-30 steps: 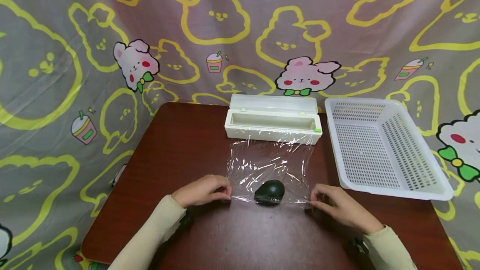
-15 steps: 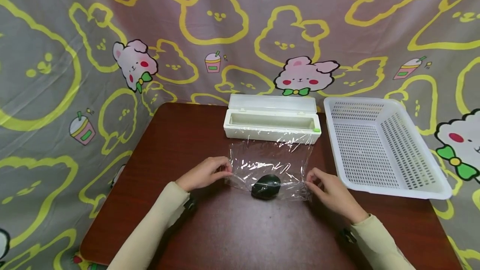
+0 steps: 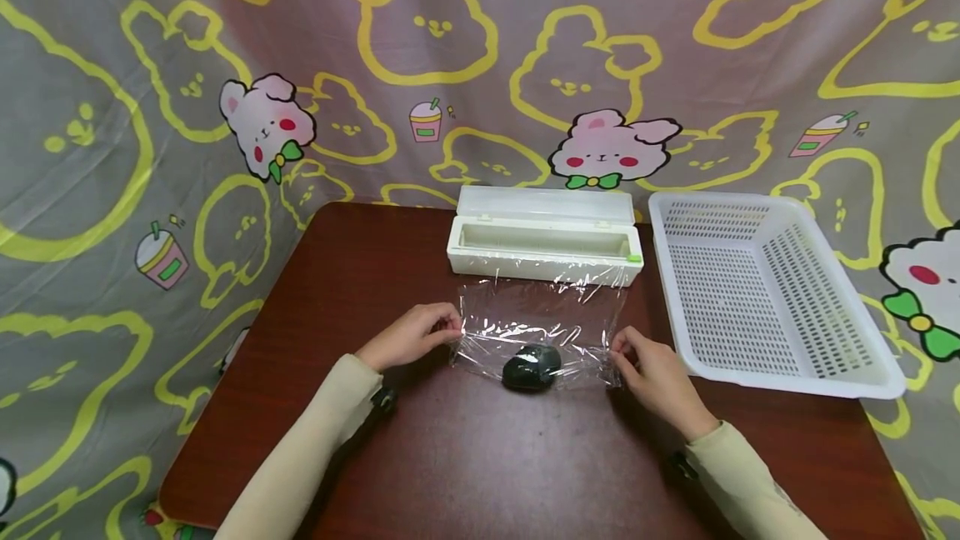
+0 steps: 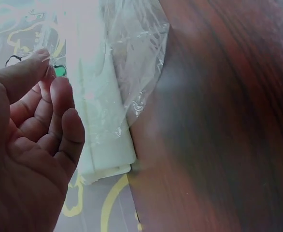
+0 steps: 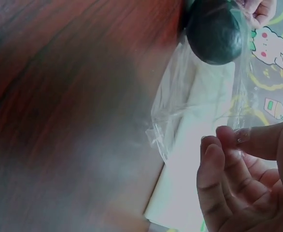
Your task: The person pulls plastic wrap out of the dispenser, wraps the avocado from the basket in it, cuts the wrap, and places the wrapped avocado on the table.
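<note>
Head view: left grip [image 3: 410, 335], right grip [image 3: 662, 377] pinch clear film [image 3: 491, 325] over dark avocado [image 3: 529, 374].

Glossy, creased plastic film [image 3: 540, 330]; smooth, shiny dark object [image 3: 531, 367]; softly reflective, wood-grained tabletop [image 3: 465, 457]. At its far edge, smooth plastic box [image 3: 510, 263], matt cloth backdrop [image 3: 480, 40]; far right corner, perforated plastic basket [image 3: 723, 307].

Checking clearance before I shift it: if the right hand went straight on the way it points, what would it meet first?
Most likely the clear film, which the right hand pinches and which spreads ahead of it. Past that, roughly in line, sits the white box; height is hard to judge.
</note>
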Motion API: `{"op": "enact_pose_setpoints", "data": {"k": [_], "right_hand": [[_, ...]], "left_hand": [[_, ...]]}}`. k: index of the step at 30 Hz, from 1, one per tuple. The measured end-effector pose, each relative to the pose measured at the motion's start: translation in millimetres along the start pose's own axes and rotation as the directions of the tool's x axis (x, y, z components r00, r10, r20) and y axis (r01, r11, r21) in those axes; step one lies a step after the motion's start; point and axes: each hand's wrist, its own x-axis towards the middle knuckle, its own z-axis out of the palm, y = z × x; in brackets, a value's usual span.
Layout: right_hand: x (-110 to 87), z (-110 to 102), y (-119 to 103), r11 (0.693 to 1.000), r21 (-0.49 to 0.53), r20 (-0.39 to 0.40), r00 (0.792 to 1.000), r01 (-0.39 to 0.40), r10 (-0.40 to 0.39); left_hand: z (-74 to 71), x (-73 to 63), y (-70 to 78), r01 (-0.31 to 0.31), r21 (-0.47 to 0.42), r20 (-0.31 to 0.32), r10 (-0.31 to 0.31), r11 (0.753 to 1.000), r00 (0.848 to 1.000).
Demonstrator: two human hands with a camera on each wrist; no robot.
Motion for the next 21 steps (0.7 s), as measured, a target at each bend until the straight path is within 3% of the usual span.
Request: {"op": "enact_pose_setpoints", "data": {"k": [21], "right_hand": [[9.6, 19, 10, 0.999, -0.024, 0.047, 0.998, -0.043, 0.044]], "left_hand": [[14.7, 6.7, -12.8, 0.044, 0.108, 0.024, -0.047, 0.993, 0.999]]}}
